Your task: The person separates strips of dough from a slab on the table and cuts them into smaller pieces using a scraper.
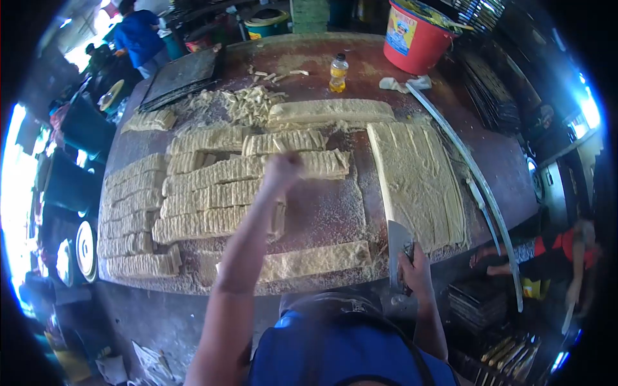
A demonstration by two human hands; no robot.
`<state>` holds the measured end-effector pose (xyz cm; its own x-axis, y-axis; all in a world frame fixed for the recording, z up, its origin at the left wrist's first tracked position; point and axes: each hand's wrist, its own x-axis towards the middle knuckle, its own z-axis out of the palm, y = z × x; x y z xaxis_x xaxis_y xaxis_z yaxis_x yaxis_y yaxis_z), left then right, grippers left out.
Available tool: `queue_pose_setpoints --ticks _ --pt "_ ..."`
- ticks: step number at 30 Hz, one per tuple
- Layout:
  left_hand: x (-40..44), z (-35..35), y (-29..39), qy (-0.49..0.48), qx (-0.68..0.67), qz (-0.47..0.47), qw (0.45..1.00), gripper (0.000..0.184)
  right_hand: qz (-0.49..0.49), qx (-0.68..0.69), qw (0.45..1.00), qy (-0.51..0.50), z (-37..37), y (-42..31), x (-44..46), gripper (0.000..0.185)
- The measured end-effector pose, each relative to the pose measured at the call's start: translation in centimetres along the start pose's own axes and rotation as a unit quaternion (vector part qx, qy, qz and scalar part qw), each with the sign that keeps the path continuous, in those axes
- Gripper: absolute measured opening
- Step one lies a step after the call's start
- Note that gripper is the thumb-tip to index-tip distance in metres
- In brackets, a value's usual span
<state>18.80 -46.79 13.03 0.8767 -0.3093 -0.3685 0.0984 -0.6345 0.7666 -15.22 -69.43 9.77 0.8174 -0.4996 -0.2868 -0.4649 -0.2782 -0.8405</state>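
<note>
My left hand (285, 166) reaches over the rows of cut, pale, dough-like pieces (212, 196) in the middle of the table. Motion blurs its fingers, so I cannot tell whether they hold anything. At the front edge, my right hand (416, 271) is closed around the handle of a broad-bladed knife (394, 254), blade pointing away from me. Just beyond the knife lies a wide pale slab (421, 183) with long lengthwise cuts. An uncut pale strip (315, 261) lies along the near edge, partly behind my left forearm.
A long, curved metal strip (473, 161) runs past the slab's right side. Farther back are another strip (331, 111), scraps (251, 104), a bottle (338, 72), a red bucket (415, 42) and dark boards (180, 76). Other people (138, 35) are at the back left and right.
</note>
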Motion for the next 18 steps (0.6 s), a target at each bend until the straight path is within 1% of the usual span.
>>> queue_pose_setpoints --ticks 1,2,3,4,5,6,7,8,9,10,11,12,13,14,15,16,17,18 --pt "4.2 -1.8 -2.5 0.076 0.039 0.067 0.994 0.017 0.028 0.008 1.0 -0.002 0.4 0.6 -0.6 0.016" --pt "7.8 -4.0 -4.6 0.146 0.058 0.158 0.975 0.02 0.048 0.02 0.999 -0.002 0.8 0.2 -1.2 0.02" --pt "8.2 -6.3 -2.9 0.14 -0.005 0.092 0.986 0.024 0.073 0.034 0.997 -0.002 1.4 -0.6 -1.3 0.024" --pt "10.3 -7.4 -3.9 0.19 -0.017 0.146 0.971 0.043 0.068 -0.003 0.998 -0.005 1.5 -1.5 -1.4 0.025" --pt "13.0 -7.3 -5.1 0.248 -0.058 0.231 0.939 0.059 0.068 -0.04 0.997 -0.013 1.5 -2.0 -1.7 0.027" --pt "10.9 -6.4 -4.1 0.297 0.046 0.277 0.913 0.061 0.017 -0.081 0.997 0.002 1.7 -1.2 -1.8 0.028" --pt "8.7 -5.4 -2.9 0.36 0.158 0.309 0.866 0.063 -0.043 -0.123 0.991 0.014 1.9 -0.4 -1.4 0.03" --pt "6.5 -4.4 -1.8 0.429 0.254 0.328 0.802 0.065 -0.027 -0.126 0.992 0.015 2.0 -0.9 -1.2 0.03" --pt "3.1 -2.3 -0.5 0.278 0.198 0.246 0.907 0.061 -0.055 -0.177 0.982 0.018 2.2 -1.8 -1.0 0.032" --pt "0.1 0.3 0.1 0.116 0.135 0.15 0.972 0.058 -0.085 -0.227 0.97 0.019 2.6 -2.4 -0.8 0.034" --pt "-2.2 3.6 0.2 -0.009 0.157 0.071 0.985 0.043 -0.077 -0.227 0.971 0.017 3.1 -2.6 -0.5 0.034" --pt "-5.2 5.7 -1.1 -0.101 0.096 0.212 0.967 0.033 -0.055 -0.238 0.97 0.012 3.7 -2.7 0.1 0.034" --pt "-7.6 7.6 -1.7 -0.166 0.088 0.198 0.962 0.031 -0.034 -0.249 0.968 0.004 4.0 -2.5 0.6 0.035" --pt "-8.3 10.1 -3.3 -0.173 0.106 0.256 0.945 0.032 -0.03 -0.248 0.968 0.0 3.9 -2.0 1.7 0.035" --pt "-9.2 12.1 -4.9 -0.185 0.123 0.313 0.923 0.032 -0.034 -0.256 0.966 -0.028 3.9 -1.5 2.5 0.036" --pt "-10.8 12.8 -5.1 -0.201 0.122 0.305 0.923 0.032 -0.033 -0.262 0.963 -0.057 4.0 -1.3 2.1 0.036" --pt "-11.7 13.3 -4.6 -0.207 0.133 0.296 0.923 0.031 -0.029 -0.249 0.966 -0.062 3.7 -2.0 1.4 0.03" --pt "-11.9 13.6 -4.1 -0.207 0.144 0.291 0.923 0.029 -0.03 -0.254 0.965 -0.059 3.5 -3.1 0.9 0.03"
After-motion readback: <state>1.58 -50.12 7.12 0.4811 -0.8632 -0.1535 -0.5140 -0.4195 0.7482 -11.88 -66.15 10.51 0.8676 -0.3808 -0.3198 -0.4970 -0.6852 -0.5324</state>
